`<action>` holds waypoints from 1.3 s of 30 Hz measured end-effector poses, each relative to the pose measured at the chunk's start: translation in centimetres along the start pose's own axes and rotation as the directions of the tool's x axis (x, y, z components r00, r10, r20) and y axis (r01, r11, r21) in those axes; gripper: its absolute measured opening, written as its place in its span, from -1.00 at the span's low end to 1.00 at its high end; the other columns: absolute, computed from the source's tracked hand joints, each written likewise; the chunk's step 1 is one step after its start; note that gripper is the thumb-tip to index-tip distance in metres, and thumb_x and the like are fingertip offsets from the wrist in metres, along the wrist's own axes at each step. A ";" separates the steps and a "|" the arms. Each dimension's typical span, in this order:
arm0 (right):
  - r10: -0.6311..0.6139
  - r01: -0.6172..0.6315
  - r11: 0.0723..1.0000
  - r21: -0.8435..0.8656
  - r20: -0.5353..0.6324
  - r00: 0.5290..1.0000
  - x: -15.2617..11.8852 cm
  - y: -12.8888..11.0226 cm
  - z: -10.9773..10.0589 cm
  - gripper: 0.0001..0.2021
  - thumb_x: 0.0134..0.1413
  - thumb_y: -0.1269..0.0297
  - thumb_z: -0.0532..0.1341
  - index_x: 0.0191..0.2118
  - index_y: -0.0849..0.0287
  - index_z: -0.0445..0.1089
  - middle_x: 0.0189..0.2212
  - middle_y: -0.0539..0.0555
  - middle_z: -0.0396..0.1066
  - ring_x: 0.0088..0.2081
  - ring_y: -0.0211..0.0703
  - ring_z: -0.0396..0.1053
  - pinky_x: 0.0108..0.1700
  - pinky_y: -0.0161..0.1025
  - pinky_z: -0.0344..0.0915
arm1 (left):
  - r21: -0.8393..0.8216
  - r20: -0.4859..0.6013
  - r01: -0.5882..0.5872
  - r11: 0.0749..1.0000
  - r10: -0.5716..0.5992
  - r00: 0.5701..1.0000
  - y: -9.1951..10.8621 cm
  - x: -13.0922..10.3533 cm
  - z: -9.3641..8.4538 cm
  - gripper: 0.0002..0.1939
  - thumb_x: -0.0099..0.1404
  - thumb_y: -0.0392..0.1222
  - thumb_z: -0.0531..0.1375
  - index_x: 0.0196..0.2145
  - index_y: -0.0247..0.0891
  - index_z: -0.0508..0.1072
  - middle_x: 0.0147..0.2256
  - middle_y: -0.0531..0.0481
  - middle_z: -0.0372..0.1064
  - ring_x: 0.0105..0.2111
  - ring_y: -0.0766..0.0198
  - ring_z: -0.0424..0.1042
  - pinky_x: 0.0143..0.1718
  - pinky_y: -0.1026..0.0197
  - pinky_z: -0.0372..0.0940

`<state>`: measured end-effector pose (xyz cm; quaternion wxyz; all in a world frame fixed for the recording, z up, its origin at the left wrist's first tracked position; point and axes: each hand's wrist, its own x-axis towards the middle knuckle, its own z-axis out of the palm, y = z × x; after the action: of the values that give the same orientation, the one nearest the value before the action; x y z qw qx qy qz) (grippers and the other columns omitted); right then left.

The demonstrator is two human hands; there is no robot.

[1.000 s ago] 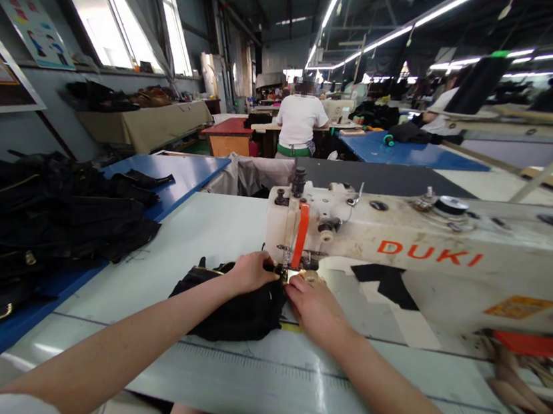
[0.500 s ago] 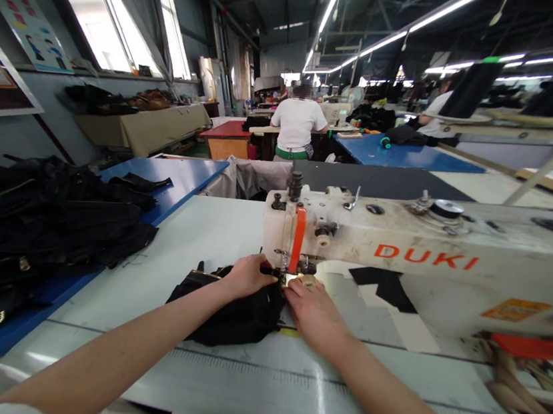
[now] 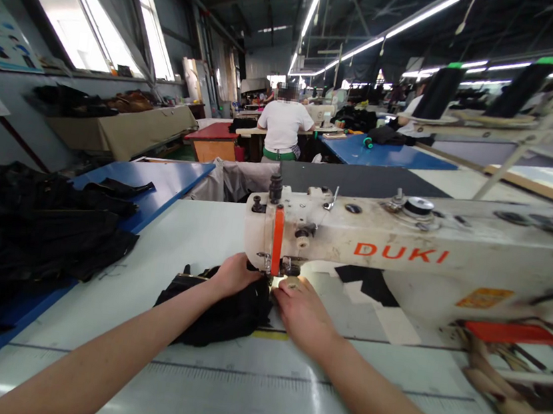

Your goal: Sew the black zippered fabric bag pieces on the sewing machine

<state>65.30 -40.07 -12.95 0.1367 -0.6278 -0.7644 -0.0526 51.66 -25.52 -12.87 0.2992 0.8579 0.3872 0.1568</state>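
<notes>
Under the head of a white sewing machine point(image 3: 320, 219) lies a bunched black garment piece point(image 3: 225, 318) with a gold zip point(image 3: 192, 276) along its far edge. My left hand point(image 3: 235, 274) is closed on the cloth just left of the needle area, its fingertips partly hidden. To the right of the needle, my right hand point(image 3: 300, 307) has its fingers bent together at the cloth's edge, close to the presser foot. The needle itself is hidden by the hands and the orange guard point(image 3: 277, 241).
A heap of black garments point(image 3: 27, 223) covers much of the blue table point(image 3: 158, 186) at left. White and black scraps point(image 3: 367, 289) lie under the machine arm. Two black thread cones point(image 3: 438, 92) stand at right. A person in a white shirt point(image 3: 285, 127) sits ahead.
The camera view has swung slightly right, so the scene sits further left. Both hands stay at the needle area, and the cloth keeps nearly the same place under the machine.
</notes>
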 end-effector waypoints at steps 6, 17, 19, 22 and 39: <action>0.018 -0.018 1.000 0.004 -0.003 1.000 -0.3 0.0 -0.1 -0.86 0.13 0.48 0.11 -0.27 0.22 0.40 -0.28 0.12 0.37 -0.18 -0.03 0.20 -0.08 -0.14 0.11 | 0.035 -0.011 0.010 0.999 -0.010 1.000 -0.7 0.7 0.2 -0.76 0.09 -0.12 0.24 -0.26 -0.24 0.51 -0.23 -0.08 0.52 -0.10 -0.01 0.44 -0.08 0.11 0.33; 0.043 -0.041 0.998 0.053 -0.044 0.998 -0.6 0.2 0.1 -0.84 0.12 0.45 0.14 -0.20 0.21 0.43 -0.28 0.13 0.37 -0.16 -0.04 0.20 -0.07 -0.15 0.14 | -0.006 -0.029 0.025 1.000 -0.025 0.999 -0.5 0.8 0.3 -0.79 0.07 -0.16 0.25 -0.30 -0.24 0.50 -0.29 -0.07 0.52 -0.14 0.02 0.45 -0.10 0.11 0.33; 0.041 -0.038 0.997 0.061 -0.053 0.998 -0.7 0.2 0.1 -0.83 0.11 0.44 0.15 -0.19 0.21 0.44 -0.28 0.13 0.38 -0.17 -0.03 0.21 -0.07 -0.14 0.15 | -0.013 -0.028 0.020 1.000 -0.021 0.999 -0.4 0.8 0.2 -0.80 0.08 -0.16 0.24 -0.29 -0.24 0.50 -0.27 -0.07 0.52 -0.14 0.04 0.44 -0.12 0.12 0.33; 0.026 -0.019 0.997 0.081 -0.087 0.996 -0.9 0.4 0.3 -0.81 0.14 0.42 0.12 -0.18 0.20 0.45 -0.27 0.13 0.39 -0.16 -0.02 0.22 -0.06 -0.13 0.17 | -0.019 0.006 0.023 1.000 -0.023 1.000 -0.5 -0.1 -0.2 -0.79 0.08 -0.14 0.24 -0.29 -0.24 0.48 -0.29 -0.04 0.51 -0.21 0.08 0.45 -0.18 0.16 0.32; 0.313 -0.214 0.235 0.948 0.135 0.940 -2.7 -10.6 -2.2 -0.70 0.15 0.15 0.08 -0.06 0.14 0.37 -0.35 0.06 0.45 -0.31 -0.11 0.43 -0.26 -0.16 0.42 | -0.087 -0.335 -0.167 0.982 0.129 0.933 2.4 -17.5 -6.6 -0.68 0.12 -0.23 0.27 -0.14 -0.17 0.37 -0.06 -0.02 0.32 0.00 0.18 0.26 0.08 0.11 0.13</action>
<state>55.77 -45.41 -10.62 0.5217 -0.5375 -0.5199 0.4106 38.37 -37.43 -6.85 0.2663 0.8280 0.3562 0.3415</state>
